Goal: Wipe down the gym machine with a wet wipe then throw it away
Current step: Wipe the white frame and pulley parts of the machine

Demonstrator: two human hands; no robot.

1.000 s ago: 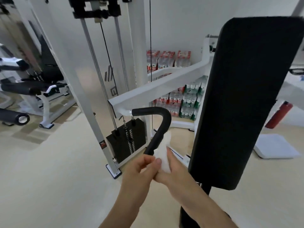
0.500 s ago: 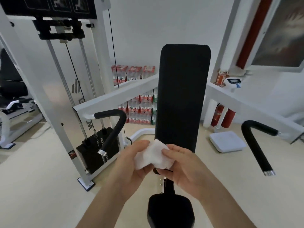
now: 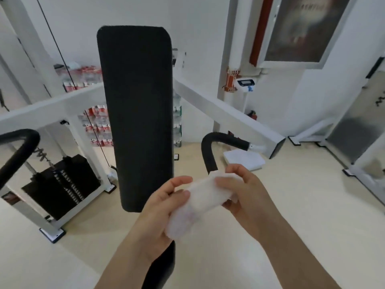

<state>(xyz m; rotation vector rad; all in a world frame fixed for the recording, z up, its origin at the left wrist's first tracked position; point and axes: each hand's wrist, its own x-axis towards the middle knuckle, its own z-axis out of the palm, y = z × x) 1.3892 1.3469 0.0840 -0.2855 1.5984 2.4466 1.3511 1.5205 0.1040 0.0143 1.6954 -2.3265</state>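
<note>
Head view looks down on two bare forearms that rise from the bottom edge and meet in front of the gym machine. The left hand (image 3: 164,207) comes up from bottom centre with its wrist nearly straight. Its thumb is pressed on the near face of the wet wipe (image 3: 200,203), its forefinger reaches out above the thumb, and the other fingers curl behind the cloth. The right hand (image 3: 243,197) comes in from the lower right with its back turned partly to the camera, fingers bent over the wipe's upper end and pinching it. Both hands are closed on the wipe, close together but not touching, with the cloth spanning the gap. The wipe is white and bunched into a long strip that slants from lower left up to upper right. It is held in the air, just right of the lower corner of the upright black back pad (image 3: 135,111). The lower end of the curved black right handle (image 3: 210,151) disappears behind the wipe's upper end and the right fingers, and I cannot tell whether cloth and handle touch. The left handle (image 3: 18,147) curves at the left edge, well apart from both hands, with the black weight stack (image 3: 54,184) below it. A white floor scale (image 3: 243,159) lies behind the right handle.
</note>
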